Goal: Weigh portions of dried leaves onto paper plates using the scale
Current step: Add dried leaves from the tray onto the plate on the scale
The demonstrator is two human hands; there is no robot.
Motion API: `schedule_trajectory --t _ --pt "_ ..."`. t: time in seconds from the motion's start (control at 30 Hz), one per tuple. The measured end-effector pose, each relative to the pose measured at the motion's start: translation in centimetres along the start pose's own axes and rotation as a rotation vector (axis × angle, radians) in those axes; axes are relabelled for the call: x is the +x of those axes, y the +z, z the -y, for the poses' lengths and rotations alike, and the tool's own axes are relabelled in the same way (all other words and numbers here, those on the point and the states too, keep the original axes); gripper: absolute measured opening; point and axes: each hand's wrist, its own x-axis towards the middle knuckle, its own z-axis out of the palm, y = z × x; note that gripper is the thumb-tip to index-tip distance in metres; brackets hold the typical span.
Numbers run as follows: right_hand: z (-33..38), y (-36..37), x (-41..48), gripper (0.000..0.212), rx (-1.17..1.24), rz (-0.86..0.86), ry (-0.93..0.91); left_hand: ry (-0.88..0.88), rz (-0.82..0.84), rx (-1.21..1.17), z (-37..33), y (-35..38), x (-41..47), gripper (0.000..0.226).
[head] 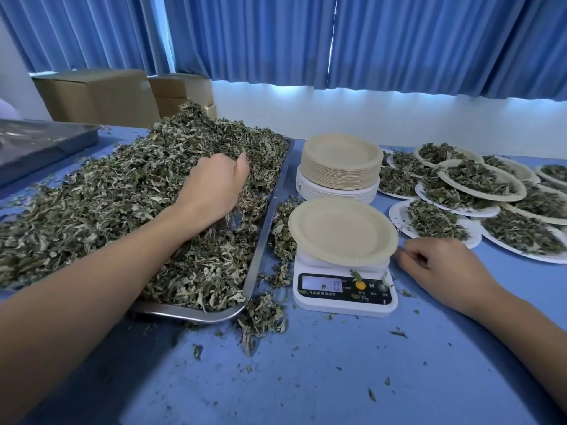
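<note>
Left hand [214,185] grips dried leaves [107,194] in tray [190,315] | right hand [435,265] loosely curled, holding nothing, right of scale [343,302] | display [322,283] reads 0, button marked M

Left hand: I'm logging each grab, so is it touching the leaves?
Touching: the head view shows the left hand dug fingers-first into the leaves piled on the tray.

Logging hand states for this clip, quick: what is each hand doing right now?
Left hand: grips a handful in the dried leaves pile.
Right hand: loosely curled, holds nothing, rests on the table beside the scale.
</note>
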Motion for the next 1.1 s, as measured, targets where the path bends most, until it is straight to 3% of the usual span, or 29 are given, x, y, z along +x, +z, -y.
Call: schedule_trajectory --t 0.2,0.4,0.5,0.6,0.77,0.93,1.1 --pt "-0.1 0.0 0.1 0.054 -0.016 0.021 0.0 -0.039 -0.052 -0.183 -2.0 1.5 1.1 0.067" --pt "-0.3 0.2 0.1 0.055 -0.004 0.026 -0.006 -0.025 -0.035 -0.491 -9.4 3.2 2.3 0.065" --pt "-0.3 0.1 0.0 0.053 0.003 0.023 -0.018 -0.042 0.024 -0.616 -13.4 4.8 2.9 0.065" --pt "-0.4 0.0 -0.1 0.052 0.0 0.033 -0.03 0.045 0.213 -0.692 -15.1 6.8 2.2 0.064" --pt "-0.5 0.0 -0.2 0.05 -0.026 0.045 -0.046 0.326 0.453 -0.49 -13.1 8.2 0.9 0.056" --pt "-0.6 0.0 -0.1 0.049 -0.036 0.058 -0.039 0.567 0.581 -0.203 -10.6 5.8 0.6 0.019" --pt "-0.5 0.0 -0.1 0.05 -0.038 0.059 -0.031 0.468 0.475 -0.304 -7.6 2.6 -0.1 0.048"
